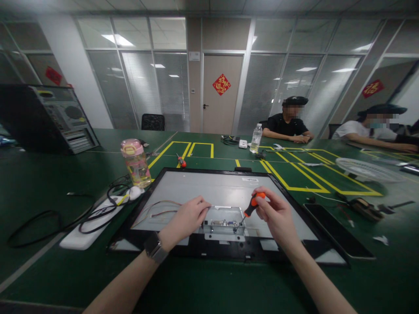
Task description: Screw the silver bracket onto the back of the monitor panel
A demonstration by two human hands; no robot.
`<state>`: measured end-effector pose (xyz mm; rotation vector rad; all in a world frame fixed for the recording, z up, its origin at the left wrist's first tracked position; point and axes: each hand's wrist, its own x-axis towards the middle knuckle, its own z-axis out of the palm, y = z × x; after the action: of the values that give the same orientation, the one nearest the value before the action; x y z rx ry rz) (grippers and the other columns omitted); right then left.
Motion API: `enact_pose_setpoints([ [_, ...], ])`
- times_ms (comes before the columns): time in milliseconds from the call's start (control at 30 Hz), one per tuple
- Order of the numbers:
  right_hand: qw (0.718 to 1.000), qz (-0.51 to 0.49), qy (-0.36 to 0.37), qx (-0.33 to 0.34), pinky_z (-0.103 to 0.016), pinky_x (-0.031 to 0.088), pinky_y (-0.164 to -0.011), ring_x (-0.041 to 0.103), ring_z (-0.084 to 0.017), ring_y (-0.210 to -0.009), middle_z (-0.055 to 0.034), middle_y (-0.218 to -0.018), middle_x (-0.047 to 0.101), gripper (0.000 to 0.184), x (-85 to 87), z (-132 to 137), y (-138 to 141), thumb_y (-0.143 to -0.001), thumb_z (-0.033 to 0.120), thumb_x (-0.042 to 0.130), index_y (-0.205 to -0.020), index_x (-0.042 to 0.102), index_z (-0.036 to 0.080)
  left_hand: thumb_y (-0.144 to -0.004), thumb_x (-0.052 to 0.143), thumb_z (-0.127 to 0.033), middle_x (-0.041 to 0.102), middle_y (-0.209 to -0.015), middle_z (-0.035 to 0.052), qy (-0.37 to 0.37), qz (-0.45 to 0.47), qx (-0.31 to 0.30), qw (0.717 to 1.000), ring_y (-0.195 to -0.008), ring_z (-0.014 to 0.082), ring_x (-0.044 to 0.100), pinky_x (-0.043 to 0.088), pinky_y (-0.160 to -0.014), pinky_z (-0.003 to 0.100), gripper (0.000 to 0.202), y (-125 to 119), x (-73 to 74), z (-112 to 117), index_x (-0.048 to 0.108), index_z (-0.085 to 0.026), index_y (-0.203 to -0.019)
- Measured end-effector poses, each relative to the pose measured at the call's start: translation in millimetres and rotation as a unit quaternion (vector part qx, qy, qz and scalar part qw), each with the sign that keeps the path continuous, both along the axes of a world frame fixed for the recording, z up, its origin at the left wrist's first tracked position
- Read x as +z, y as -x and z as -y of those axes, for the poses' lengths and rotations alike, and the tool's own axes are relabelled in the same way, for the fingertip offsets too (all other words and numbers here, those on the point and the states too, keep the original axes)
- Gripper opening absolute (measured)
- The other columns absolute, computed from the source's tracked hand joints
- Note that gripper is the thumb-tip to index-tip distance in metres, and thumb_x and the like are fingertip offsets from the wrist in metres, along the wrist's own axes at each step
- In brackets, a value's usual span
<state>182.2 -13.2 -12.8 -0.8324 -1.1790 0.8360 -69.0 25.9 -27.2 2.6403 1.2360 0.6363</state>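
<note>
Just below the centre of the frame, we see a metal bracket [225,237] sitting on the flat display panel [203,185], connectors [224,223] showing along its lower part. Our right hand [274,209], right of centre, pinches the orange-and-black screwdriver [252,205] by its handle, the shaft slanting down left to the bracket's lower right. Our left hand [193,213] has its fingertips drawn together at the bracket's upper left edge; we cannot tell whether they pinch it or only rest there. We judge the work midway: the bracket lies on the panel, but the fastening at the driver looks unfinished, and thin wires [160,212] lie loose at centre left. The screw itself is too small to make out, so we cannot say whether it is going in or out. Our left hand hides where the wires end, and our forearms are cut off at the bottom.
</note>
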Motion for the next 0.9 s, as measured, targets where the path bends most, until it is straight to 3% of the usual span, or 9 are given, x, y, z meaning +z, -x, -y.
enact_pose_setpoints([
  [167, 1.0, 0.007, -0.023, 0.01, -0.023, 0.035, -0.039, 0.042, -0.005, -0.041, -0.0069, -0.093, 0.068, 0.024, 3.0, 3, 2, -0.089, 0.036, 0.054, -0.102, 0.068, 0.021, -0.094, 0.04, -0.018, 0.059, -0.096, 0.0038, 0.0, 0.003, 0.0, 1.0, -0.084, 0.0159, 0.06, 0.047, -0.079, 0.026, 0.026, 0, 0.5, 0, 0.064, -0.02, -0.106],
  [267, 0.999, 0.034, -0.021, -0.008, -0.024, 0.035, -0.039, 0.04, -0.005, -0.04, -0.0079, -0.095, 0.069, 0.027, 6.8, 6, 5, -0.088, 0.036, 0.056, -0.109, 0.066, 0.022, -0.095, 0.04, -0.019, 0.059, -0.096, 0.0041, 0.003, 0.001, -0.001, 1.0, -0.084, 0.0159, 0.06, 0.047, -0.079, 0.026, 0.026, 0, -0.6, -1, 0.063, -0.02, -0.106],
  [433, 0.997, 0.052, -0.019, -0.059, -0.021, 0.028, -0.037, 0.038, -0.005, -0.04, -0.0001, -0.07, 0.059, 0.02, 9.9, 7, 6, -0.077, 0.032, 0.069, -0.093, 0.069, 0.021, -0.095, 0.039, -0.02, 0.06, -0.096, 0.0044, 0.002, 0.006, -0.001, 1.0, -0.084, 0.0159, 0.06, 0.047, -0.079, 0.027, 0.026, 1, -1.7, -2, 0.063, -0.02, -0.106],
  [600, 0.997, 0.042, -0.028, -0.055, -0.021, 0.031, -0.038, 0.041, -0.006, -0.043, -0.0016, -0.076, 0.059, 0.016, 5.2, 3, 1, -0.078, 0.035, 0.068, -0.084, 0.069, 0.02, -0.095, 0.039, -0.02, 0.06, -0.097, 0.0046, 0.003, 0.004, 0.002, 1.0, -0.085, 0.0159, 0.06, 0.047, -0.08, 0.027, 0.027, 1, -3.1, -2, 0.063, -0.02, -0.107],
  [667, 0.995, 0.065, -0.04, -0.065, -0.024, 0.043, -0.048, 0.053, -0.012, -0.055, -0.004, -0.08, 0.064, 0.019, 5.3, 2, -1, -0.081, 0.037, 0.066, -0.09, 0.071, 0.021, -0.095, 0.039, -0.02, 0.06, -0.097, 0.0047, 0.002, 0.004, 0.003, 1.0, -0.085, 0.0161, 0.06, 0.047, -0.08, 0.027, 0.027, 1, -3.5, -2, 0.063, -0.02, -0.107],
  [733, 0.992, 0.094, -0.048, -0.07, -0.033, 0.051, -0.069, 0.061, -0.018, -0.073, -0.0055, -0.084, 0.069, 0.024, 6.9, 2, -3, -0.084, 0.038, 0.062, -0.102, 0.07, 0.024, -0.095, 0.039, -0.02, 0.06, -0.097, 0.0047, 0.002, 0.004, 0.002, 1.0, -0.086, 0.0161, 0.06, 0.047, -0.08, 0.027, 0.027, 1, -3.2, -2, 0.063, -0.02, -0.107],
  [800, 0.99, 0.111, -0.056, -0.061, -0.04, 0.048, -0.085, 0.063, -0.021, -0.086, -0.0056, -0.089, 0.071, 0.027, 8.5, 2, -4, -0.087, 0.038, 0.058, -0.109, 0.068, 0.025, -0.095, 0.039, -0.019, 0.06, -0.097, 0.0046, 0.002, 0.005, 0.001, 1.0, -0.085, 0.0161, 0.06, 0.047, -0.079, 0.027, 0.027, 0, -2.1, -1, 0.063, -0.02, -0.106],
  [900, 0.994, 0.089, -0.063, -0.023, -0.042, 0.044, -0.092, 0.063, -0.022, -0.093, -0.0059, -0.093, 0.071, 0.026, 8.4, 1, -3, -0.091, 0.038, 0.053, -0.108, 0.068, 0.027, -0.095, 0.039, -0.018, 0.06, -0.096, 0.0046, 0.005, 0.001, 0.003, 1.0, -0.085, 0.0162, 0.06, 0.047, -0.079, 0.027, 0.026, 0, -0.1, 0, 0.063, -0.02, -0.105],
])
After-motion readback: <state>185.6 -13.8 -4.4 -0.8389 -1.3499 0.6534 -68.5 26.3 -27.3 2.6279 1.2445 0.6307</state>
